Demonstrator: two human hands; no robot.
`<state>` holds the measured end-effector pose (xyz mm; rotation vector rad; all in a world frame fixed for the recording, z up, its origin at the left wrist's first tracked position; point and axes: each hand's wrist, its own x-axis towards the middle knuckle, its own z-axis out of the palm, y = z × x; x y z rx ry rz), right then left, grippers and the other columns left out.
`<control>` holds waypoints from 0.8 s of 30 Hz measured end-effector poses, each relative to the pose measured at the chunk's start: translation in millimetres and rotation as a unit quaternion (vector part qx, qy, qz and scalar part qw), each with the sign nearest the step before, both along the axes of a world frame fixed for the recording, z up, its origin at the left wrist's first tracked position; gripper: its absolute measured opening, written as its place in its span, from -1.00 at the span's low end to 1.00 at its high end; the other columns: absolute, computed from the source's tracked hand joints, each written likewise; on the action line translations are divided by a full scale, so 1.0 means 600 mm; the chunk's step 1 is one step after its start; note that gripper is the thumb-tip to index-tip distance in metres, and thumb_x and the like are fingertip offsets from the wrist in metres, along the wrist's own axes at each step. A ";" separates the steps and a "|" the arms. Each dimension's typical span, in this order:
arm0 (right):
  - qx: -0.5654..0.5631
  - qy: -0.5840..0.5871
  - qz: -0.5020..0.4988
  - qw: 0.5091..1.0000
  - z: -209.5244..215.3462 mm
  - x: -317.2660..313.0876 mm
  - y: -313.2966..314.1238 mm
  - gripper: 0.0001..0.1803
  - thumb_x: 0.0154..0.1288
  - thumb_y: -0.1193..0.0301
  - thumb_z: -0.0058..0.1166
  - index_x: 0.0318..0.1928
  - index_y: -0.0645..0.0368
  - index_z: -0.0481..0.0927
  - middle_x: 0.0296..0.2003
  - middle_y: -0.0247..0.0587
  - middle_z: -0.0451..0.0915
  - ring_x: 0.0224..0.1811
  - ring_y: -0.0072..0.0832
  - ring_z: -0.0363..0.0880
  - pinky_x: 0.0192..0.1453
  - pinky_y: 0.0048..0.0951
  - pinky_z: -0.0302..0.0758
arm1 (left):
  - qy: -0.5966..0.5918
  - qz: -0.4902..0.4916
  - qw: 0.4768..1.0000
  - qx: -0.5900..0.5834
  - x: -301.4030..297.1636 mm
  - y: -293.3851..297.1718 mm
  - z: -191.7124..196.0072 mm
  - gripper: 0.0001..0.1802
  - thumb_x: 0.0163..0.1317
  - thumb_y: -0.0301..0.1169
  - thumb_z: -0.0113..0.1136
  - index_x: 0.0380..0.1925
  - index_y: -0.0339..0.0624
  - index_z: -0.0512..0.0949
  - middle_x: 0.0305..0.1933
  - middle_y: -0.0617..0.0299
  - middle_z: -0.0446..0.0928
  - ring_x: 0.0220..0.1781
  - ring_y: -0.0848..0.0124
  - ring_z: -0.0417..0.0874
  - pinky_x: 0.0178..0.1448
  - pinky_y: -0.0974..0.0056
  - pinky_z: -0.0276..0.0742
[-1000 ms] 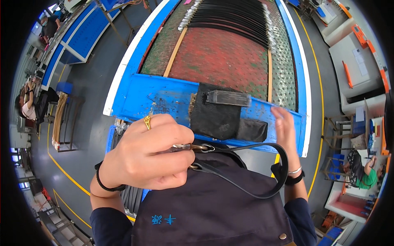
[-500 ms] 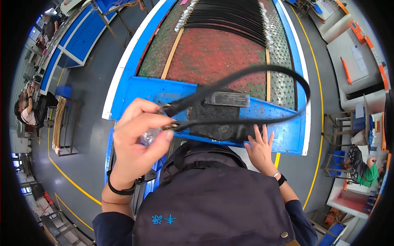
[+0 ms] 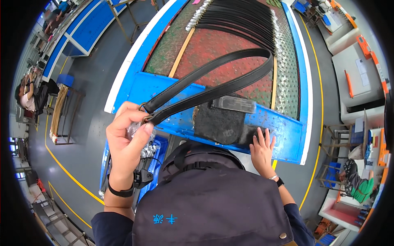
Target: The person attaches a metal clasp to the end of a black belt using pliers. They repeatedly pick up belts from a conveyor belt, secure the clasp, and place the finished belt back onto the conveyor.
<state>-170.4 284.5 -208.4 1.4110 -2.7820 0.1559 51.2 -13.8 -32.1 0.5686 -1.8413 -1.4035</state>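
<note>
While the looped strap hangs in the air over the bench, the scene reads like this:

Left hand: the left hand (image 3: 128, 137) is raised and closed, pinching both metal-ringed ends of a black leather strap (image 3: 221, 76) between thumb and fingers.
Also in that hand: a small crinkled clear plastic bag (image 3: 139, 131) pressed under the fingers.
Strap: it arcs up and to the right from the fist in a long flat loop, above the red studded mat (image 3: 213, 45).
Right hand: the right hand (image 3: 262, 149) lies flat, fingers spread, holding nothing, on the worn blue metal bench edge (image 3: 283, 127).
Beside it: a dark grey pad (image 3: 219, 125) just left of the fingertips, with a small clear rectangular block (image 3: 234, 104) at its top edge.
Farther out: a row of black straps (image 3: 242, 18) lies at the far end of the mat.
</note>
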 end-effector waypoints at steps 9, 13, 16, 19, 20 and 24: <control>-0.171 -0.054 0.021 0.984 0.077 -0.044 -0.075 -0.62 0.19 0.30 0.06 0.01 0.16 0.48 0.24 -0.10 0.24 0.35 -0.08 0.05 0.37 0.13 -0.18 | -0.021 0.024 0.997 -0.075 -0.002 0.002 0.000 -0.88 -0.04 -0.61 0.17 -0.43 -0.32 0.53 -0.36 0.24 0.39 -0.32 0.51 0.38 -0.24 0.44 0.27; -0.173 -0.102 0.009 0.980 0.072 -0.094 -0.135 -0.37 0.12 0.24 0.14 0.20 0.13 0.30 0.20 -0.05 0.28 0.33 -0.13 0.10 0.37 0.07 -0.13 | -0.011 0.041 0.995 -0.091 -0.003 0.003 0.003 -0.85 -0.09 -0.64 0.17 -0.43 -0.31 0.53 -0.37 0.22 0.39 -0.33 0.50 0.38 -0.25 0.44 0.27; -0.125 -0.117 0.027 0.985 0.041 -0.123 -0.147 -0.29 0.04 0.20 0.22 0.20 0.14 0.29 0.12 -0.03 0.34 0.26 -0.13 0.18 0.35 0.03 -0.07 | -0.023 0.047 0.988 -0.147 0.002 0.002 0.012 -0.85 -0.10 -0.65 0.18 -0.44 -0.31 0.53 -0.38 0.22 0.38 -0.34 0.50 0.39 -0.26 0.44 0.27; -0.158 -0.145 0.069 0.974 0.053 -0.137 -0.157 -0.35 -0.07 0.28 0.31 0.06 0.20 0.39 -0.07 -0.04 0.44 0.05 -0.13 0.37 0.20 -0.12 0.21 | -0.039 0.060 0.985 -0.157 0.013 0.001 0.018 -0.85 -0.10 -0.64 0.19 -0.44 -0.31 0.54 -0.38 0.22 0.38 -0.34 0.48 0.39 -0.26 0.44 0.27; -0.177 -0.178 0.074 0.965 0.062 -0.134 -0.155 -0.38 -0.09 0.31 0.33 0.03 0.22 0.41 -0.10 -0.05 0.45 0.02 -0.13 0.39 0.15 -0.16 0.27 | -0.037 0.068 0.983 -0.164 0.016 0.000 0.019 -0.85 -0.10 -0.63 0.20 -0.44 -0.31 0.54 -0.37 0.21 0.39 -0.34 0.47 0.39 -0.27 0.43 0.27; -0.295 -0.241 0.078 0.921 0.108 -0.102 -0.128 -0.44 -0.17 0.40 0.38 -0.10 0.28 0.44 -0.18 -0.09 0.45 -0.06 -0.20 0.44 0.06 -0.34 0.36 | -0.025 0.107 0.978 -0.179 0.017 -0.004 0.016 -0.84 -0.12 -0.64 0.20 -0.44 -0.32 0.53 -0.34 0.19 0.41 -0.28 0.43 0.41 -0.19 0.40 0.30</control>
